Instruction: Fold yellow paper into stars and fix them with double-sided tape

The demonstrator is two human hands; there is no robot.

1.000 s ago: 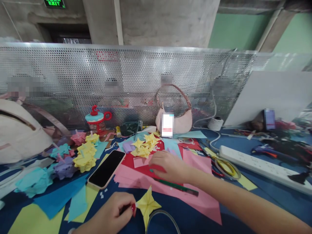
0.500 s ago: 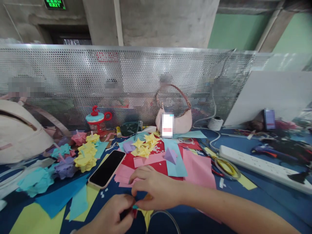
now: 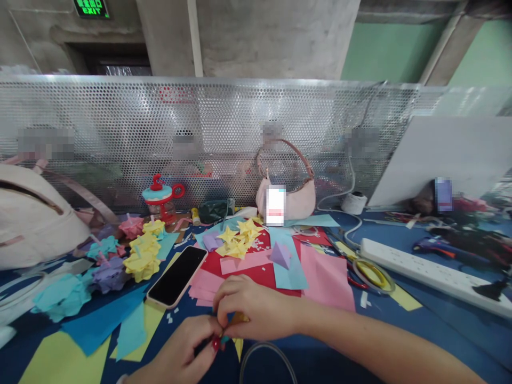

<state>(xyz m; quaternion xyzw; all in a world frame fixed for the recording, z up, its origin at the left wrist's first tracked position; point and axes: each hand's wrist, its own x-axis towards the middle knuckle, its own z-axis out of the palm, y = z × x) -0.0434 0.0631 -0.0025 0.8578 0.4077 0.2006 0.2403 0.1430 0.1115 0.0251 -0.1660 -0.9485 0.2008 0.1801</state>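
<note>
My left hand [image 3: 194, 341], closed in a pinch, grips the yellow paper star [image 3: 239, 348] low in the view. My right hand [image 3: 254, 312] is brought up against it, with thumb and fingers closed on the same star. Most of the star is covered by my fingers; one pointed tip shows below my right hand. Beyond the hands lie several more yellow paper stars [image 3: 236, 245] on red paper. A purple folded paper piece [image 3: 280, 256] sits on a light blue strip.
A phone [image 3: 178, 277] lies left of centre. Farther left are several folded paper flowers [image 3: 142, 258] and a white bag [image 3: 36, 218]. A pink handbag [image 3: 298, 200] stands at the back, a power strip [image 3: 432, 277] at the right. A clear tube loop [image 3: 268, 346] curves near the front.
My right hand has come from above the red paper back toward me and closed beside my left hand on the yellow star. The left hand has stayed nearly in place.
</note>
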